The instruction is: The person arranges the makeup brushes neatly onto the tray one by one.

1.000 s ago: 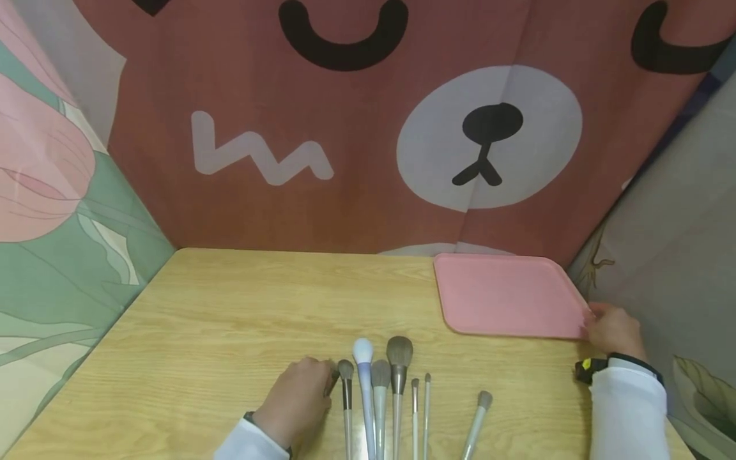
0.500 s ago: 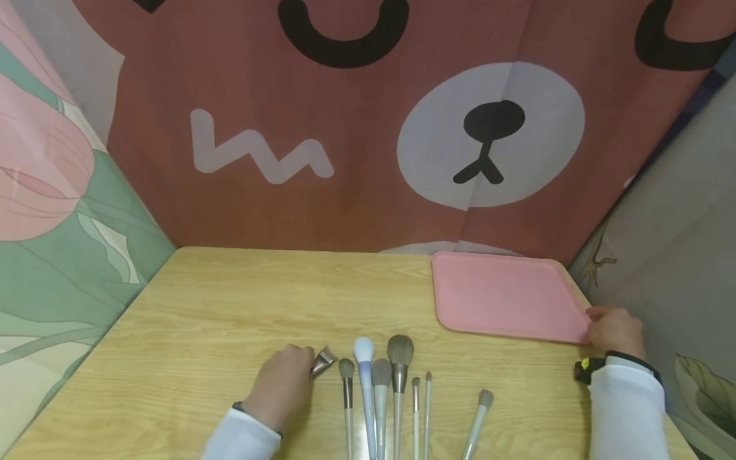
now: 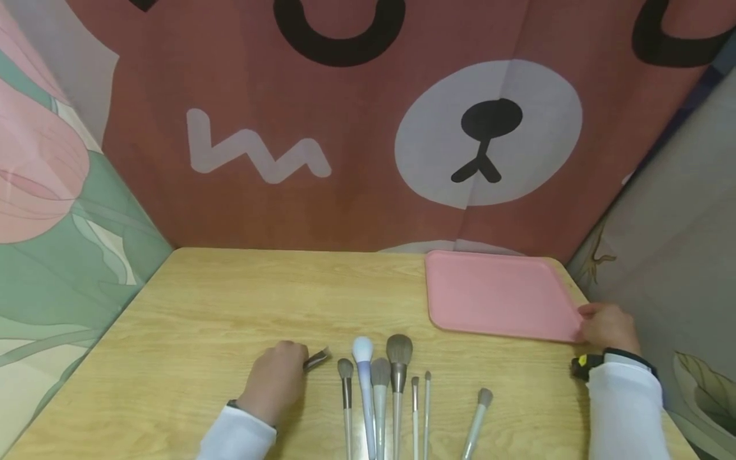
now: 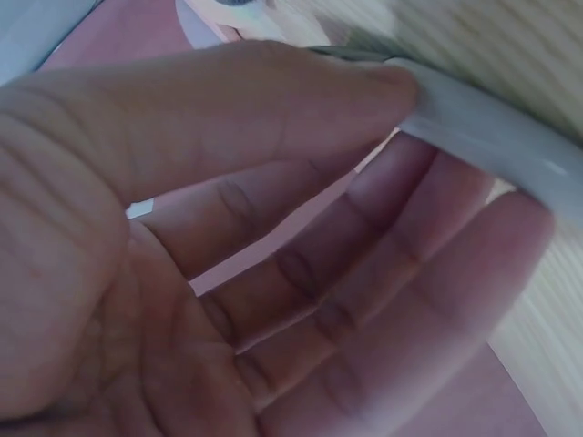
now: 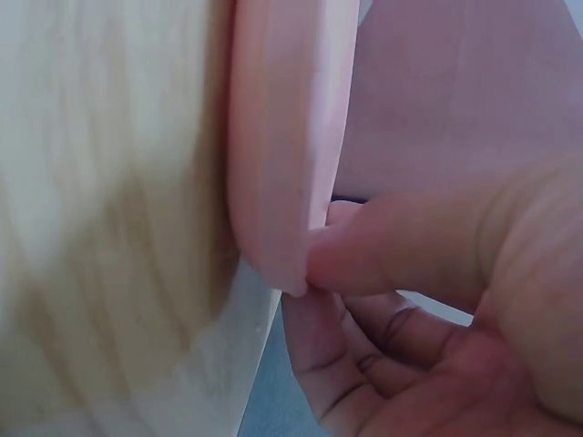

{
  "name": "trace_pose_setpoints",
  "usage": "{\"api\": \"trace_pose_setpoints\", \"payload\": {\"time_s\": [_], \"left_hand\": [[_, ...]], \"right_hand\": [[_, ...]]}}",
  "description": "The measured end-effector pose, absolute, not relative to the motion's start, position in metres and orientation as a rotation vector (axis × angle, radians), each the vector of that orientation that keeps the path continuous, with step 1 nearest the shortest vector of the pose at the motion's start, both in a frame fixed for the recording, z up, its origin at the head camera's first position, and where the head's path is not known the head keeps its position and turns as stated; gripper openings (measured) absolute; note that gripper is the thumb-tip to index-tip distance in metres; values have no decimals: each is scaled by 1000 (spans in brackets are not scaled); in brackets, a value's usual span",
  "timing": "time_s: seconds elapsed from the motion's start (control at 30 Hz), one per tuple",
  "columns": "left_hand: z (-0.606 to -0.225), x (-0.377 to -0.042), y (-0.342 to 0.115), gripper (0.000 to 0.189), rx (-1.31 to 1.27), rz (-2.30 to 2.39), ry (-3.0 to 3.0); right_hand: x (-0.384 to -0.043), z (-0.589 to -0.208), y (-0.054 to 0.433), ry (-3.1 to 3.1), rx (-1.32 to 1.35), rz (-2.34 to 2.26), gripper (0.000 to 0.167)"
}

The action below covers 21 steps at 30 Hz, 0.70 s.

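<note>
My left hand (image 3: 276,380) pinches a makeup brush (image 3: 315,360) between thumb and fingertips, left of the row of brushes. Its dark ferrule and flat tip point right, and the left wrist view shows its pale grey handle (image 4: 496,127) under the thumb. At the far right of the table, my right hand (image 3: 611,329) pinches the near right corner of a pink tray (image 3: 500,297). In the right wrist view the thumb lies on top of the tray's rim (image 5: 291,137) with fingers beneath.
Several makeup brushes lie side by side at the front middle, among them a white-tipped brush (image 3: 366,390) and a large fluffy brush (image 3: 398,364). A single brush (image 3: 476,421) lies apart to their right. A bear-print curtain (image 3: 345,211) hangs behind the wooden table (image 3: 230,300).
My left hand has moved left with its brush, away from the row, and more of the brush head shows. The tray has slid slightly left, with my right hand still at its corner.
</note>
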State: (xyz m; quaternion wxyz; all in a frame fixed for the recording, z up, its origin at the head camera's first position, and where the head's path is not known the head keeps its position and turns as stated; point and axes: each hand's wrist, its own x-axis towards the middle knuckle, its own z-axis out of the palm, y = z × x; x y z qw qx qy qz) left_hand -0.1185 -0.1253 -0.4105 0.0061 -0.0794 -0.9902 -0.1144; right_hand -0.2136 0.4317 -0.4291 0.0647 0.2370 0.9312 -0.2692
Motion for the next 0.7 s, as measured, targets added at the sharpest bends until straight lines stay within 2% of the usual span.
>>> {"api": "trace_pose_setpoints", "payload": {"time_s": [0.2,0.7], "left_hand": [[-412,-119,-127,16,-262,-343,-3083],[-413,-122,-131,18,-294,-368,-3068]], "right_hand": [[-215,-428,429,2835,622,-808,58],[-222,-429,419,2807,577,-769,54]]}}
